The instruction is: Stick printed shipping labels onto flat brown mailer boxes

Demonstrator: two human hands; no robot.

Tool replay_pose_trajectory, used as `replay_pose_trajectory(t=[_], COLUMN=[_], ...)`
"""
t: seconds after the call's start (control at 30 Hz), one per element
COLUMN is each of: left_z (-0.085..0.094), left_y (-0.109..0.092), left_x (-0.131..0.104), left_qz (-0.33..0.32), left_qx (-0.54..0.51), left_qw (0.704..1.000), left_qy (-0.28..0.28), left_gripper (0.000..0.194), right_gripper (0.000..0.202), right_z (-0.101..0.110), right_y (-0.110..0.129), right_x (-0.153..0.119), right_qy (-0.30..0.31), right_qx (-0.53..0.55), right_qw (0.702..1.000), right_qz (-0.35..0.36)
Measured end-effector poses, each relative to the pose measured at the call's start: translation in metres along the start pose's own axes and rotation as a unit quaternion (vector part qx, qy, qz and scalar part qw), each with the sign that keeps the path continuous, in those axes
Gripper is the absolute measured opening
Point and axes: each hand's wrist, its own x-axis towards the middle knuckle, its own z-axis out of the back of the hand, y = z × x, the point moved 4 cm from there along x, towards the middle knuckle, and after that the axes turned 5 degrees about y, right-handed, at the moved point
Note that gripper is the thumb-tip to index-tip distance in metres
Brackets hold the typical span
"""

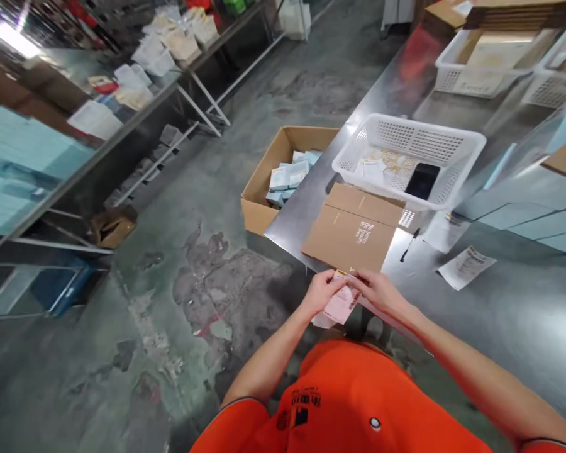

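Between my two hands is a printed label sheet (342, 305), held by its upper edge just off the table's front edge. My left hand (324, 292) pinches its left side, and my right hand (376, 291) pinches the right. Part of the sheet hangs below, over the gap in front of my body. Directly beyond my fingers lies a flat brown cardboard box (353, 229) with white print. To its right are a black pen (409, 245) and a loose printed paper (466, 267).
A white plastic basket (471, 151) holds a black phone (422, 181) and papers. On the floor left of the steel table (514, 340) stands an open carton (259, 214) with light-blue boxes. Blue boxes are stacked at right. Another loaded table stands at far left.
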Motion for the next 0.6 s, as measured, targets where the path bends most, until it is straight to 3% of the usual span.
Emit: replay_pose_trajectory(t=[0.17,0.3,0.37,0.47,0.53,0.6], left_z=[0.001,0.004,0.006,0.006,0.003,-0.002], left_y=[0.028,0.027,0.025,0.025,0.026,0.027], left_x=[0.004,0.007,0.01,0.016,0.018,0.017], left_qz=[0.026,0.012,0.001,-0.009,-0.004,0.011], left_qx=[-0.011,0.012,0.013,-0.005,-0.024,-0.043], left_qw=[0.999,0.999,1.0,0.999,0.998,0.996], left_qy=[0.019,0.034,0.027,0.039,0.058,0.072], left_gripper=[0.031,0.032,0.035,0.041,0.047,0.055], right_gripper=[0.038,0.035,0.034,0.039,0.042,0.046], right_z=[-0.022,-0.032,-0.024,0.024,0.077,0.134], right_y=[-0.023,-0.027,-0.03,-0.049,-0.069,-0.09], right_x=[-0.001,-0.006,-0.01,-0.03,-0.066,-0.114], right_qy=[-0.001,-0.046,-0.08,-0.199,-0.344,-0.488], right_qx=[0.029,0.052,0.079,0.185,0.28,0.351], right_qw=[0.998,0.995,0.991,0.957,0.888,0.792], right_qz=[-0.051,-0.075,-0.076,-0.106,-0.119,-0.103])
